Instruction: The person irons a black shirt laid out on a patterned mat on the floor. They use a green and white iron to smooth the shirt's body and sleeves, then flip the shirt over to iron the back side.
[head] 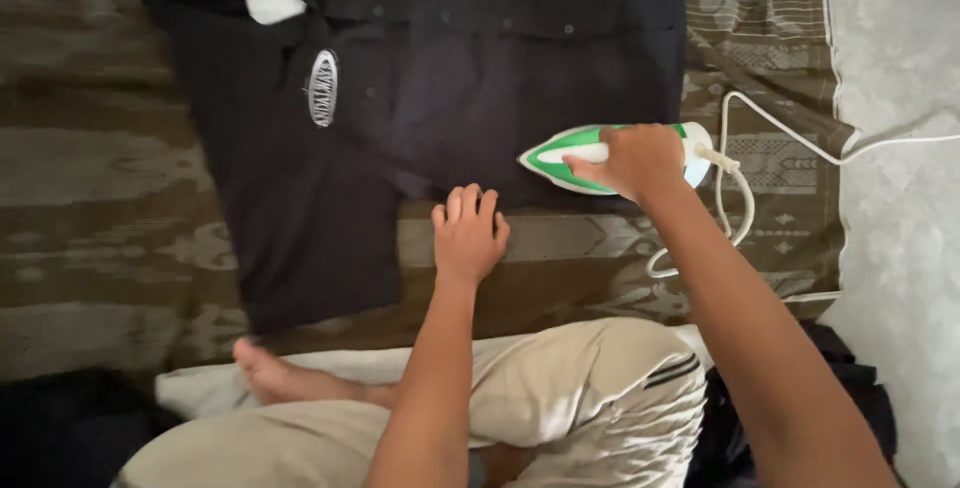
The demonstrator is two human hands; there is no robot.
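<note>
While the right hand [640, 160] grips the iron [560, 160] on the dark shirt's [450, 98] hem, the left hand [468, 233], fingers flat together just beside it, risks a burn, and the cord [735, 198] may snag.

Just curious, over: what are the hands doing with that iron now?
Right hand grips green-white iron on dark shirt. Left hand flat at shirt hem. Cord loops beside iron.
</note>
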